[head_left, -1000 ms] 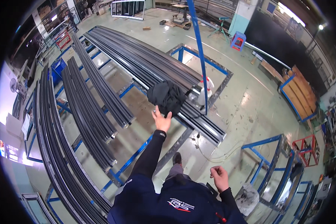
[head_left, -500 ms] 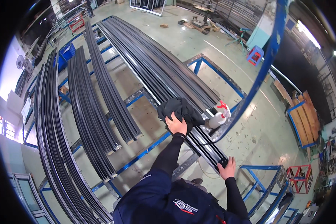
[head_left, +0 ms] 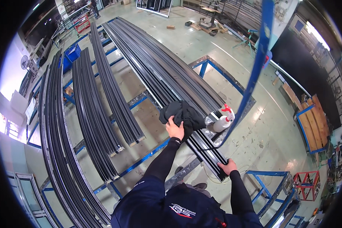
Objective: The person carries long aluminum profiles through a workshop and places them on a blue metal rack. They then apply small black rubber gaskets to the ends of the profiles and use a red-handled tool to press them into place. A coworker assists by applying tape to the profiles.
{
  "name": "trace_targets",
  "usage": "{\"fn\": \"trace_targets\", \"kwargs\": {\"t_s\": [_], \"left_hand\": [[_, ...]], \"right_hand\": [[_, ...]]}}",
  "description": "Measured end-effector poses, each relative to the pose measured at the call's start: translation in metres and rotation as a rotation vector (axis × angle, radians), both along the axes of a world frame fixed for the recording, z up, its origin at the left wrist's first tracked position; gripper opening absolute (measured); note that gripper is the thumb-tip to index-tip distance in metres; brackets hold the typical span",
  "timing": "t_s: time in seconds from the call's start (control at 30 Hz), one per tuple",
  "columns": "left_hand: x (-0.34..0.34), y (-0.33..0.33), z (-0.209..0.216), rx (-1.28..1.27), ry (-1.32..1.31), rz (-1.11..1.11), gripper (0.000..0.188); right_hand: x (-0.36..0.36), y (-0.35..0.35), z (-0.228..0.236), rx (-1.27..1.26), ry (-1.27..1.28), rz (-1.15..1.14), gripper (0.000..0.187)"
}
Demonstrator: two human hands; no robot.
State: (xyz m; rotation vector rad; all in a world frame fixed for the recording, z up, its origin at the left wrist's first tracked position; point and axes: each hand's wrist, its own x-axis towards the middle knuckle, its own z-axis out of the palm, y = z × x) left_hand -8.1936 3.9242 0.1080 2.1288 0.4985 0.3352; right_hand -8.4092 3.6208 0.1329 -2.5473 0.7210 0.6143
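Note:
My left hand (head_left: 175,129) is closed on a bunched black cloth (head_left: 185,116), pressing it onto a long black metal profile (head_left: 206,149). Part of the cloth hangs over the profile's left side. At the near end of that profile, my right hand (head_left: 227,167) grips the edge, its thumb and fingers partly hidden. Just right of the cloth stands a clear spray bottle (head_left: 222,124) with a red and white trigger head. More dark profiles (head_left: 159,64) lie side by side, stretching away to the far left.
Other bundles of dark profiles (head_left: 93,106) rest on blue metal frames (head_left: 150,155) to the left. A blue upright bar (head_left: 250,81) rises close on the right. Farther off are a blue crate (head_left: 71,55), a wooden-slatted piece (head_left: 311,123) and a red rack (head_left: 307,185).
My left hand has shifted slightly nearer on the cloth. My right hand has turned, its fingers now closer around the profile's end. The whole view has tilted a little.

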Motion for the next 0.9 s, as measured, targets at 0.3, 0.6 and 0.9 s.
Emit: {"fn": "trace_targets", "kwargs": {"t_s": [0.3,0.6,0.9], "left_hand": [[-0.021,0.011,0.003,-0.391,0.191,0.130,0.086],[-0.012,0.013,-0.065,-0.306,0.042,0.277,0.060],[-0.071,-0.022,-0.003,-0.185,0.090,-0.352,0.060]], "right_hand": [[-0.010,0.004,0.014,0.077,-0.018,-0.010,0.086],[-0.044,0.040,0.055,-0.181,-0.366,0.072,0.066],[-0.048,0.046,0.040,-0.066,-0.468,0.147,0.050]]}}
